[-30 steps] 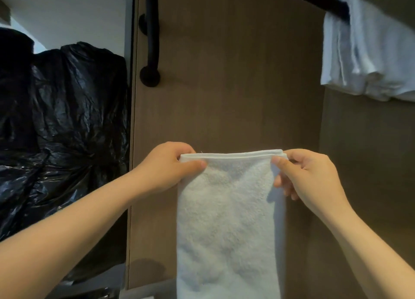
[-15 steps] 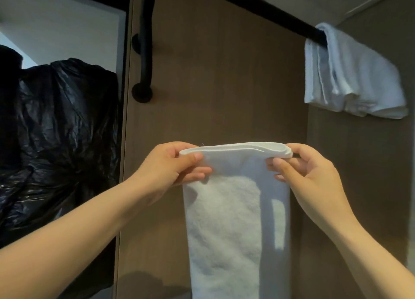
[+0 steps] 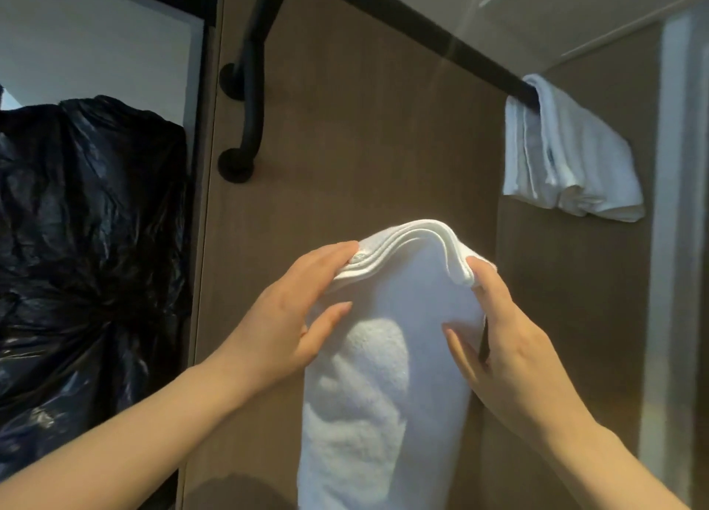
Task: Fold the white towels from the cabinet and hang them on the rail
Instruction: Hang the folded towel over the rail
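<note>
I have both hands up in front of a wooden panel [image 3: 364,133], and both are clamped on the same folded towel [image 3: 387,387]. The left hand [image 3: 291,318] grips the towel's upper left corner, its fingers curled over the stacked edges and its thumb lying against the near face. The right hand [image 3: 506,341] pinches the upper right edge, thumb pressed on the near face. The rest of its fingers go behind the cloth, so I cannot tell how they lie.

The towel's top edge bows upward between the two hands, and several white layers show along that curve. Below the hands the towel hangs straight down and runs out of the bottom of the view.

Above and farther away, a black rail [image 3: 383,15] slopes across the top of the view from upper left to the right. The towel I am holding is well below it and not touching it. At the left the rail bends down and meets the panel at a round black mount [image 3: 234,164]. A second towel [image 3: 568,156], also white and folded, is draped over the right end of the rail, well apart from the one I hold.

To the left of the panel sit crinkled black plastic bags [image 3: 88,222].
</note>
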The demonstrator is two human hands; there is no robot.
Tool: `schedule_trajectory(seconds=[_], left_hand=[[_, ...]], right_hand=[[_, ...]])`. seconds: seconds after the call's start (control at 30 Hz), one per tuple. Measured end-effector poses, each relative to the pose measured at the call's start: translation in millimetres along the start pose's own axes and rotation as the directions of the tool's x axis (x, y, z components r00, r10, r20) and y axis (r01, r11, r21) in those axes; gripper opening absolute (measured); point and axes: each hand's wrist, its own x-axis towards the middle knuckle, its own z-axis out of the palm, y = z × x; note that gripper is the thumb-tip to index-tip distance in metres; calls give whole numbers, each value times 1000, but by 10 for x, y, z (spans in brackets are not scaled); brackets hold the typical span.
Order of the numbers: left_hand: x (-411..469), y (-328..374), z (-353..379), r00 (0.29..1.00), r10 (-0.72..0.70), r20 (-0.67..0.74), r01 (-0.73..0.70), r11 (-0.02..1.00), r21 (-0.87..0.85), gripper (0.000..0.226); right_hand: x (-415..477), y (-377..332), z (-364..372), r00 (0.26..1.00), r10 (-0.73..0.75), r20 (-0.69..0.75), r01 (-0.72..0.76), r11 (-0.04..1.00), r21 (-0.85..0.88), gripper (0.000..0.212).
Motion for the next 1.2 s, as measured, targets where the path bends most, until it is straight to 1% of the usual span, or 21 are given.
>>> schedule_trajectory(seconds=[0.1,0.23,0.47,0.63,0.77,0.9,1.03,1.2], left_hand=[[-42,-32,36,1000,17,26,-17,1000,-13,60],[-48,-14,138,998,44,45,-42,998,-50,61],[101,374,324,997,68,40,-65,994,-85,61],[355,791,492,994,95,55,-93,995,-41,61],[550,1022,657,991,120,51,-120,993,-1,62],[731,1234,862,990,133,48,-135,990,43,64],[924,1292,1005,991,125,44,-128,988,87,63],[1116,1159,1097,993,118,26,-120,982,144,62]], right_hand=[[-65,-44,12,999,25,48,-22,998,-66,77],[-139,-45,-88,995,69,73,-60,991,-115,76],[-336,115,-513,993,88,80,-72,980,-186,76],[-431,397,-894,994,94,55,-82,978,-193,76],[-451,657,-1139,998,57,27,-51,980,-195,80],[-456,955,-1339,1000,23,5,-22,981,-193,79],[-348,1211,-1367,1000,13,0,-13,986,-164,77],[-114,1490,-1208,999,-24,-25,20,989,-144,76]])
